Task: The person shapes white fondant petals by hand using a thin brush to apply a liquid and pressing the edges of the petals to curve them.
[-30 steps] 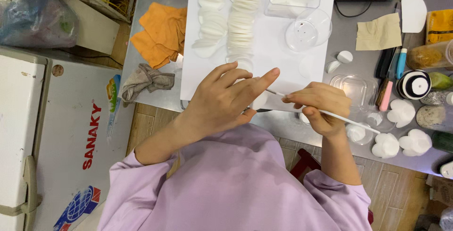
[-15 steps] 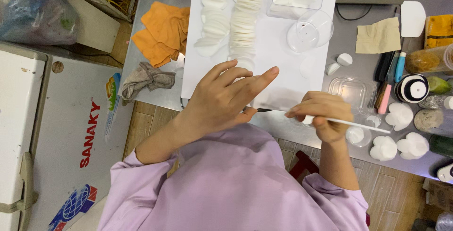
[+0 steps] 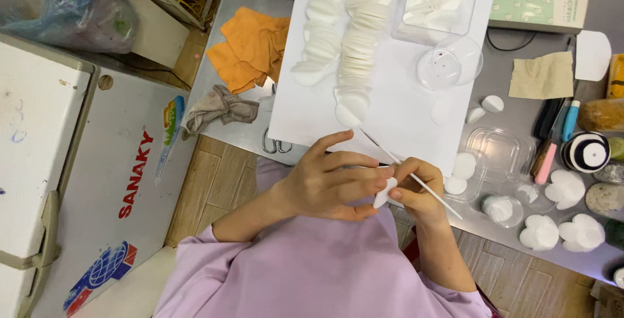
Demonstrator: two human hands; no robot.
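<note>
Pinching a small white disc (image 3: 382,192) between the fingertips of the left hand (image 3: 331,185), close to the body, just below the edge of the surface (image 3: 520,227). Gripping a thin white stick (image 3: 416,178) in the curled right hand (image 3: 416,194), tip angling toward the disc rows (image 3: 357,51) on the white sheet (image 3: 403,110).

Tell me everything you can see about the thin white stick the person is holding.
The thin white stick is slender, straight and plain white; its material cannot be told. It lies slanted, one end reaching up-left over the white sheet toward the row of white discs, the other pointing down-right past the hands. The right hand pinches it near the middle. Beside that grip, the left hand holds a small white piece; whether the stick touches it cannot be told.
</note>
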